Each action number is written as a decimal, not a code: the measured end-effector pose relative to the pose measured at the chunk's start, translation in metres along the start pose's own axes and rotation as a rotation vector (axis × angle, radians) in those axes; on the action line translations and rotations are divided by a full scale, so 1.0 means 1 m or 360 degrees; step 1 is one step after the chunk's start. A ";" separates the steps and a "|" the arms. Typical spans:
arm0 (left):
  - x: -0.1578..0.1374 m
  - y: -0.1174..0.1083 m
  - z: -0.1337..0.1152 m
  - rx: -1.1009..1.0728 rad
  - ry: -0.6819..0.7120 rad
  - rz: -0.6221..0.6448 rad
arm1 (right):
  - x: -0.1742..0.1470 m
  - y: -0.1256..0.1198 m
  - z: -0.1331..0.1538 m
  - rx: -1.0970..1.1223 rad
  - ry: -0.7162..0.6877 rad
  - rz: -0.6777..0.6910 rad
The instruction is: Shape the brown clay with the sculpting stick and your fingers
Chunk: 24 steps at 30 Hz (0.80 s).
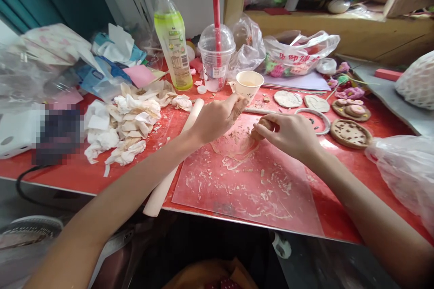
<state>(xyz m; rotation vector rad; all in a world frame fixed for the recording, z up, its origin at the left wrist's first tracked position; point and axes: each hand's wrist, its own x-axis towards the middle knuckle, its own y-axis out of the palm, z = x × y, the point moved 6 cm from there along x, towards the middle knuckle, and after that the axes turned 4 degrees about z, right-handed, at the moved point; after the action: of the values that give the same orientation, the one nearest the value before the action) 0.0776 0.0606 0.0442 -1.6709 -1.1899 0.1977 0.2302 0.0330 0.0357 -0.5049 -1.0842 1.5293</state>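
The right hand (290, 133) is curling its fingers together around a small lump of tan clay (261, 127), pinching it just above the clear plastic sheet (251, 189) that is lying on the red table (68, 171); the lump is sitting between thumb and fingertips, near the top edge of the sheet. The left hand (217, 117) is reaching forward with its fingers held together and smeared with clay, their tips touching or nearly touching the paper cup (249, 85); whether they are gripping anything is hard to tell from this angle. A pale rolling pin (176, 158) is lying under the left forearm, beside the sheet; crumpled tissues (125, 126) are piling up further left. Behind the cup, a green drink bottle (172, 38) and a domed plastic cup with a red straw (216, 56) are standing side by side; flat clay discs (351, 133) are resting to the right.
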 end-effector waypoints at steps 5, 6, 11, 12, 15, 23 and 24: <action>0.000 0.001 0.000 0.0063 0.0006 0.0007 | -0.007 0.018 0.025 0.0018 -0.0357 0.0334; 0.000 0.002 0.001 0.0064 0.0009 0.0006 | -0.009 0.021 0.030 0.0070 -0.0422 0.0412; 0.000 0.002 0.003 0.0069 -0.0016 -0.0002 | -0.008 0.020 0.025 -0.0067 -0.0394 0.0424; 0.000 0.002 0.003 0.0076 -0.0025 0.0005 | -0.006 0.018 0.021 -0.0118 -0.0354 0.0344; 0.000 0.003 0.001 0.0110 -0.0023 0.0035 | -0.006 0.017 0.018 -0.0117 -0.0301 0.0139; 0.000 0.003 0.000 0.0267 -0.0044 0.0060 | -0.010 0.023 0.025 -0.0196 -0.0252 0.0289; 0.001 0.003 0.000 0.0286 -0.0039 0.0061 | -0.008 0.020 0.020 -0.0277 -0.0193 0.0199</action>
<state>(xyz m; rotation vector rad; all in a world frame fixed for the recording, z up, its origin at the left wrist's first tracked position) 0.0798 0.0609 0.0420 -1.5382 -1.1249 0.3403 0.2053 0.0196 0.0266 -0.6154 -1.3077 1.5989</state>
